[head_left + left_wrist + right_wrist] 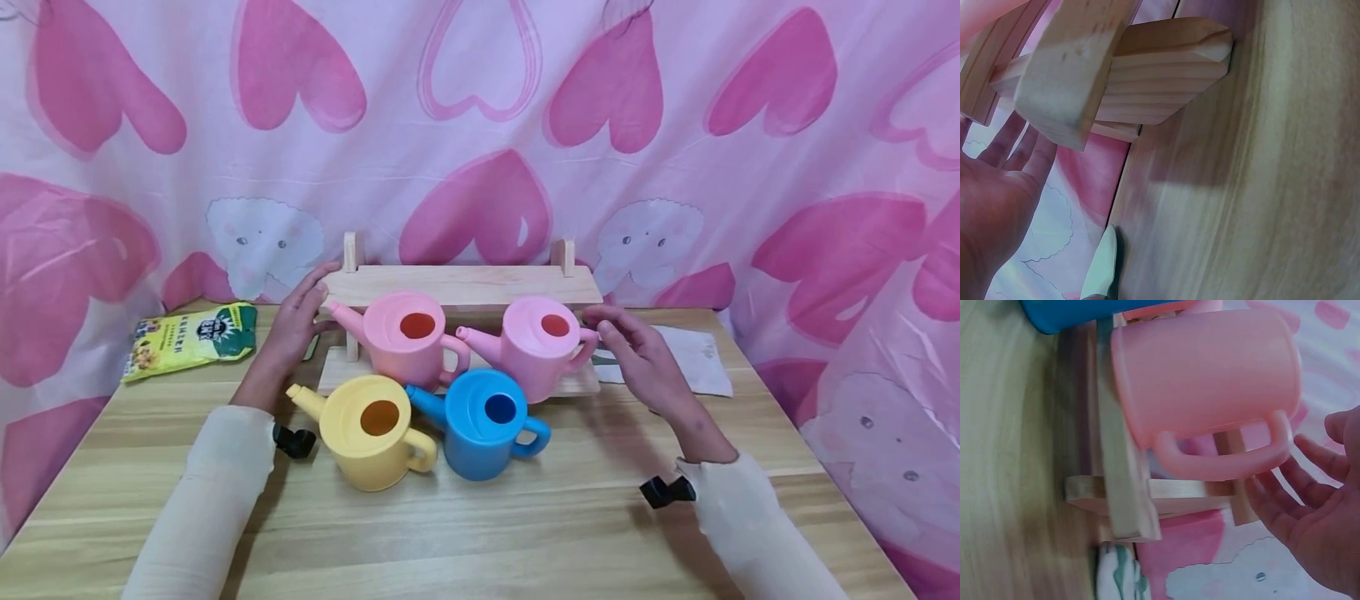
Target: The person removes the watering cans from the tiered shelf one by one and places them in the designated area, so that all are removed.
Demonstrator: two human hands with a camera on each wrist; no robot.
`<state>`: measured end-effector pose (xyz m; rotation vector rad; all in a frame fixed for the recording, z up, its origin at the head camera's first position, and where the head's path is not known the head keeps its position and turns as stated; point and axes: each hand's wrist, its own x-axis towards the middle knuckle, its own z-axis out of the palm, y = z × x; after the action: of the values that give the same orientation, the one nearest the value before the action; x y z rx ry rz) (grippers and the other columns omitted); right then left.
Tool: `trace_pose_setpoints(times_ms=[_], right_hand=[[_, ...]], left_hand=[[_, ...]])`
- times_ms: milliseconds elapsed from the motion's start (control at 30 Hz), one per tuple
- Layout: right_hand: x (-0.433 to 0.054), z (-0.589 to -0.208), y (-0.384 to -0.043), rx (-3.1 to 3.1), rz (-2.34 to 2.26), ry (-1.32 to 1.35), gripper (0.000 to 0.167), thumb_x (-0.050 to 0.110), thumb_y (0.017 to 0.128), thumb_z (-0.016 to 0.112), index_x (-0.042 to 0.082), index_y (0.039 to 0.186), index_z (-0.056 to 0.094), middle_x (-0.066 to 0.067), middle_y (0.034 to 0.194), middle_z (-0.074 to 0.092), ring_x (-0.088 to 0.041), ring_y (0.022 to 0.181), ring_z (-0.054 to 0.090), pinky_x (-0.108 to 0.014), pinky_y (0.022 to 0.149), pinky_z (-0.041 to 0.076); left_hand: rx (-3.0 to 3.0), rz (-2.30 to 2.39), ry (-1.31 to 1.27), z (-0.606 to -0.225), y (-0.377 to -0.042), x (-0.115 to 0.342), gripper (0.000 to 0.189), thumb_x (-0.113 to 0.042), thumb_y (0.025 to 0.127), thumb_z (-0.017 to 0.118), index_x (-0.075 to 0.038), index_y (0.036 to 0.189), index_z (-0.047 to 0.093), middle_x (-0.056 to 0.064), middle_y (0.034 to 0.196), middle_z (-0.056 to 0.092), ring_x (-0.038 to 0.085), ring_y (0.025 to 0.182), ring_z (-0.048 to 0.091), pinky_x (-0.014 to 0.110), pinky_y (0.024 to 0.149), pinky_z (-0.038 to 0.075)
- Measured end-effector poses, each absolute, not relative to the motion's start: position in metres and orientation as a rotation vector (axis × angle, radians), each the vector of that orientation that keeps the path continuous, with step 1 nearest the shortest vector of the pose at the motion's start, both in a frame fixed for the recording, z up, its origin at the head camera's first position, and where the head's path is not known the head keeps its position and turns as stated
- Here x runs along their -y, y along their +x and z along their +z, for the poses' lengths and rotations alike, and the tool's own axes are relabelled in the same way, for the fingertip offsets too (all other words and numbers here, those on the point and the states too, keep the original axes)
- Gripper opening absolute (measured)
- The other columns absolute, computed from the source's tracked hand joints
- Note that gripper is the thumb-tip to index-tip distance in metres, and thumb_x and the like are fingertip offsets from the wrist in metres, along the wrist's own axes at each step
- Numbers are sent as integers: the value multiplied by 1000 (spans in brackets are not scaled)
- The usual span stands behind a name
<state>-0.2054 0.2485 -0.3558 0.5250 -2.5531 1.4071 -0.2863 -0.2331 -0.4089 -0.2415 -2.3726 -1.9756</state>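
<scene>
A small two-tier wooden rack [465,285] stands at the back of the table. Two pink watering cans, one on the left [390,354] and one on the right [528,358], sit on its lower shelf. In front of it stand a yellow watering can [367,458] and a blue watering can [480,442]. My left hand [292,325] has its fingers, nearly straight, at the left end of the upper shelf. At the other end, my right hand [637,350] is beside the right pink can's handle [1229,459], fingers loosely bent, fingertips near the upper shelf's end.
A yellow-green packet [191,340] lies on the table [480,542] at the left. A white cloth [697,358] lies behind my right hand. Next to my left hand is a pale green flat object [1102,265], partly hidden. A pink heart-patterned curtain [480,192] hangs behind.
</scene>
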Motion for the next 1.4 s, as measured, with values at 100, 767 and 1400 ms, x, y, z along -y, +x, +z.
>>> trace_pose_setpoints(times_ms=[100,767,1400], right_hand=[[-250,-361,-211,2585,1431,544,40,28,112,46,8,144,57,-6,138,62,-23,120,62,-31,99,53],[-252,-368,-213,2671,1523,507,33,17,106,60,8,138,59,-18,114,66,-29,101,69,-35,83,60],[-279,-363,-185,2520,1460,526,28,8,105,60,-1,132,64,-16,107,69,-22,93,71,-33,80,60]], left_hand=[[2374,-1971,-236,-408,-287,232,59,-53,109,37,-29,162,34,-2,168,25,34,144,35,65,109,38],[2344,-1999,-250,-409,-288,232,57,-48,111,36,-27,163,32,0,169,23,35,145,33,65,110,37],[2349,-1989,-244,-410,-288,231,56,-48,111,35,-27,163,33,0,169,24,34,145,34,65,110,38]])
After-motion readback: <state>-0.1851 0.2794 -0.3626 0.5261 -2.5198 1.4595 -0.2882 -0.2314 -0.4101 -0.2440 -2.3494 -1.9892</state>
